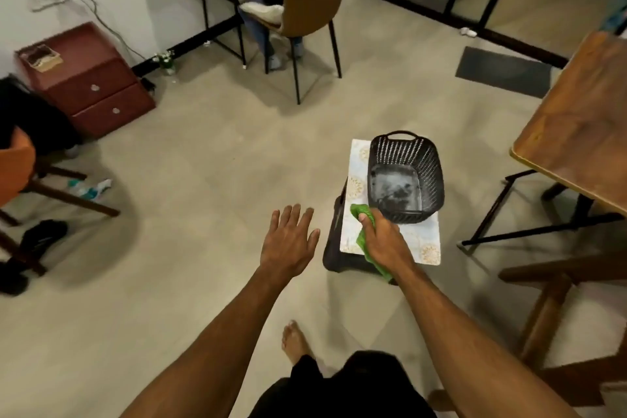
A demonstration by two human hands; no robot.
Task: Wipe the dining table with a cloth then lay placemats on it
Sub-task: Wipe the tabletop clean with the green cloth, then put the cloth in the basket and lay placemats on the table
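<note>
Cloth, green, sits bunched in the closed grip of the right hand, over a patterned placemat on a dark stool. Black basket stands just beyond the grip on the mat; the wooden counter lies well to its right. Left hand spread, holding nothing. Pulling the mat out could topple the basket.

Cloth in your right grip: bright green, plain.
Placemat: pale blue-white, with yellow-gold round floral medallions.
Basket: black, rows of slotted perforation.
Surface on your right: warm brown wood grain, lighter edge.
Drawer cabinet: dark red, silver knobs.
Floor: grey-beige.
</note>
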